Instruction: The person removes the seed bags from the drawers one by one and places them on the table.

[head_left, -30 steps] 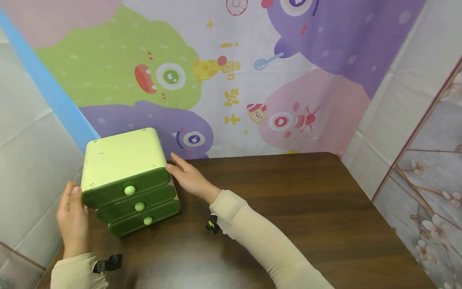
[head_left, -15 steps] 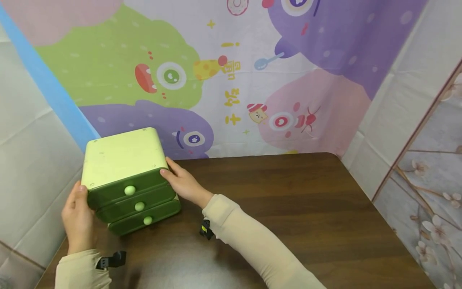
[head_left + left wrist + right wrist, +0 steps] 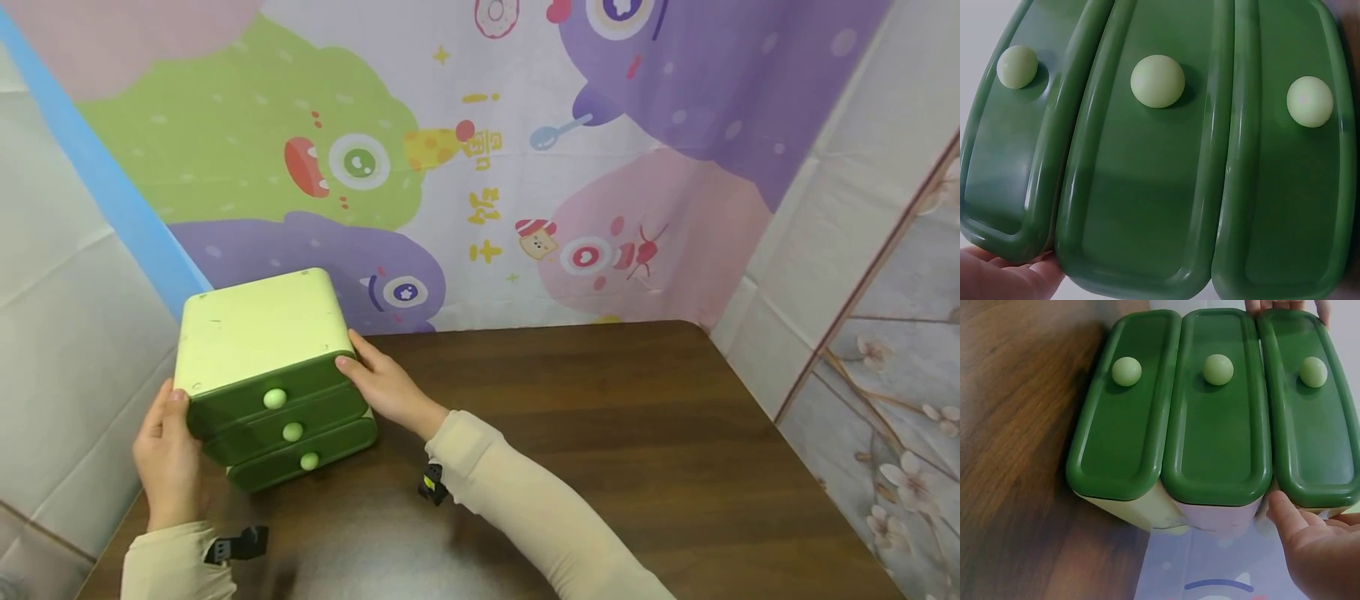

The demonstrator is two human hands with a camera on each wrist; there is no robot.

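A small three-drawer cabinet (image 3: 255,329) stands at the left of the table, turned at an angle. Its top is pale green, and each dark green front bears a round light green knob (image 3: 274,399). My left hand (image 3: 168,458) grips the left side at the level of the top drawer (image 3: 1004,181). On the opposite side, my right hand (image 3: 392,387) holds the upper front corner, thumb by the front edge and fingers along the side. In the right wrist view, the middle tier's side (image 3: 1216,515) looks pinkish and the bottom tier's side yellowish. All three drawers appear pushed in.
The brown wooden table (image 3: 600,433) stretches out to the right. A cartoon-printed cloth (image 3: 480,167) hangs right behind the cabinet and the table's back edge. Pale wall panels (image 3: 67,275) close off the left, and flower-patterned panels (image 3: 900,375) the right.
My left hand has moved right, pressing against the cabinet's side, and my right hand has closed in on the right corner. The top drawer front has shifted slightly right, more in line with the tiers below.
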